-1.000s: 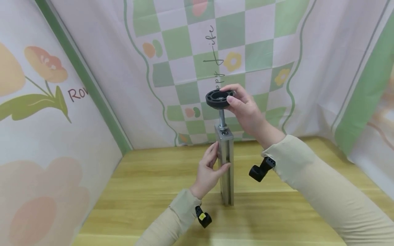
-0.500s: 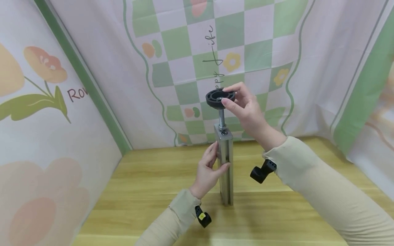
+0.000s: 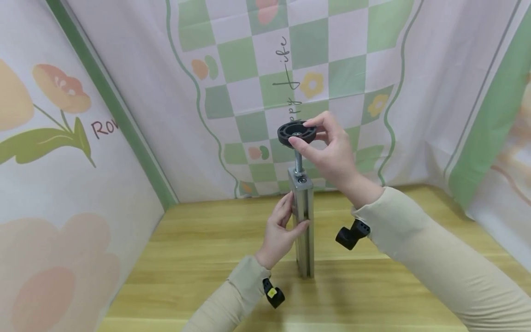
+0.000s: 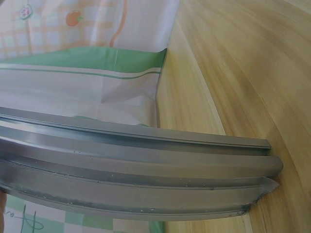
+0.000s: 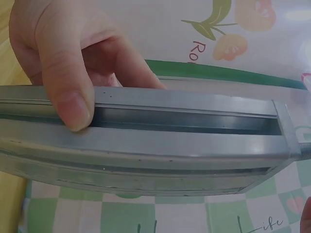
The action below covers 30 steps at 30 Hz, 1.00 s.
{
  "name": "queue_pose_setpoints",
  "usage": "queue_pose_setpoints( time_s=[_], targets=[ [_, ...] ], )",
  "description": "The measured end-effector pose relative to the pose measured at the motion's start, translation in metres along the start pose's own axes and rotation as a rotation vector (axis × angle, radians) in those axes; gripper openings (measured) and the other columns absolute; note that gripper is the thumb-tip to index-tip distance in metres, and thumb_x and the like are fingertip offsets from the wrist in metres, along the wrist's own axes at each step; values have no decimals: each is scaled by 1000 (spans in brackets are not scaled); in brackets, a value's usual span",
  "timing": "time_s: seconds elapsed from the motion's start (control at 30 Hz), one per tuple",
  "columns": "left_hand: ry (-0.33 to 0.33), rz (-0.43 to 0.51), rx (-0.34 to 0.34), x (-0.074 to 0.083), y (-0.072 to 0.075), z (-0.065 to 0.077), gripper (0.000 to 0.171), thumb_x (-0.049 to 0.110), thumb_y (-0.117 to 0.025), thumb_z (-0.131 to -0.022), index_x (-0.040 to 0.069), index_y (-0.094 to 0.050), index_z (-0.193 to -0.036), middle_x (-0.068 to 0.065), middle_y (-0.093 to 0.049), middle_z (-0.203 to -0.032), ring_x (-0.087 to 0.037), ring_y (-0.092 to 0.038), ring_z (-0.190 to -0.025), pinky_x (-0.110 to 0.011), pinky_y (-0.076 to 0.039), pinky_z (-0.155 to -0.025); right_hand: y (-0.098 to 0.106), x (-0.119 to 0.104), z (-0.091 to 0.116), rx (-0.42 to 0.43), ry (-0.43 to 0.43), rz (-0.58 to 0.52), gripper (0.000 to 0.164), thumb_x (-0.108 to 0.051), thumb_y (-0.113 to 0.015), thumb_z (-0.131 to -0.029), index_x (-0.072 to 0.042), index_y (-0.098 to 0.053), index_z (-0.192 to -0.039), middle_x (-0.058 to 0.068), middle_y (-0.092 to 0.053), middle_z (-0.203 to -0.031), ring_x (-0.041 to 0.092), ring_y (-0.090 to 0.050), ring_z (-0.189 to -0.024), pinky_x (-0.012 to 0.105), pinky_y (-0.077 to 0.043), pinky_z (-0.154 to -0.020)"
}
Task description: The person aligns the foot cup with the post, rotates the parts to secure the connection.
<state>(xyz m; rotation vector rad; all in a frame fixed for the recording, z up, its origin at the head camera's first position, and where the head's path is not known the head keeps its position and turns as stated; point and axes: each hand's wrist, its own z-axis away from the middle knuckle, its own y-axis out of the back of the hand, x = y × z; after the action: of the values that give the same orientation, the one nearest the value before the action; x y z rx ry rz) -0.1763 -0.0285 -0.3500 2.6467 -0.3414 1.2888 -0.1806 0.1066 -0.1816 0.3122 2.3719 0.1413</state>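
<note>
Right hand (image 3: 333, 150) pinches the black disc (image 3: 285, 135) at 12 o'clock; left hand (image 3: 280, 235), gripping the metal profile (image 3: 305, 205), should brace it upright.

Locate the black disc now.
In the head view, just right of centre, the black disc tops the threaded rod above the metal bar, pinched in the right grip.

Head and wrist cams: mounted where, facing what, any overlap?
Head: worn on head, facing forward and down at aluminum profile, leveling foot; left hand, right hand, sleeves show.
Left wrist: on that wrist, facing profile's lower end and wooden tabletop; skin sliver at left edge.
Right wrist: on that wrist, facing profile's upper part; left hand shows, skin sliver lower right.
Shared: head and right wrist show left hand gripping profile.
</note>
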Motion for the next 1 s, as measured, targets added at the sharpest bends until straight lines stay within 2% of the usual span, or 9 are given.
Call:
queue_pose_setpoints(
  time_s=[0.2, 0.4, 0.63, 0.83, 0.93, 1.0],
  targets=[
    [-6, 0, 1, -1, 0, 0, 70, -11, -64, -83, -7, -28, -143, -23, -30, -148, -35, -38, -133, -31, -30, -113, -5, -3, 1, 78, 73, 68, 30, -6, -76, -77, 4, -54, -94, 0, -52, -96, 7, -53, -85, 20, -48, -83],
    [-20, -3, 2, -1, 0, 0, 68, -10, -64, -84, -8, -29, -142, -25, -30, -147, -38, -38, -133, -33, -31, -112, -9, -3, 2, 141, 136, 146, 38, -10, -81, -73, 6, -53, -93, 5, -50, -91, 6, -48, -82, 19, -47, -77],
    [-7, -15, 7, -1, 0, 0, 69, -10, -64, -83, -8, -28, -143, -24, -30, -148, -35, -36, -134, -31, -30, -113, -13, -2, 3, 189, 169, 175, 43, -15, -83, -71, 7, -53, -91, 9, -49, -89, 7, -44, -80, 29, -46, -76],
    [7, -21, 2, -1, 1, 0, 69, -9, -65, -83, -7, -29, -142, -23, -28, -149, -34, -34, -136, -31, -29, -113, -11, -2, 5, 174, 162, 192, 44, -14, -84, -70, 7, -54, -96, 13, -51, -93, 11, -45, -82, 31, -45, -77],
    [13, -24, 1, -1, 1, 1, 69, -9, -65, -84, -7, -29, -143, -23, -28, -150, -34, -34, -136, -32, -29, -113, -9, 0, 6, 131, 137, 180, 47, -12, -82, -72, 7, -53, -104, 16, -53, -100, 13, -46, -86, 32, -44, -80],
    [9, -23, 2, 0, 1, 1, 69, -9, -64, -84, -7, -29, -142, -23, -28, -149, -34, -34, -136, -33, -29, -113, -8, 2, 5, 79, 102, 134, 48, -12, -77, -76, 6, -50, -112, 14, -52, -105, 13, -46, -91, 31, -43, -84]
  ],
)
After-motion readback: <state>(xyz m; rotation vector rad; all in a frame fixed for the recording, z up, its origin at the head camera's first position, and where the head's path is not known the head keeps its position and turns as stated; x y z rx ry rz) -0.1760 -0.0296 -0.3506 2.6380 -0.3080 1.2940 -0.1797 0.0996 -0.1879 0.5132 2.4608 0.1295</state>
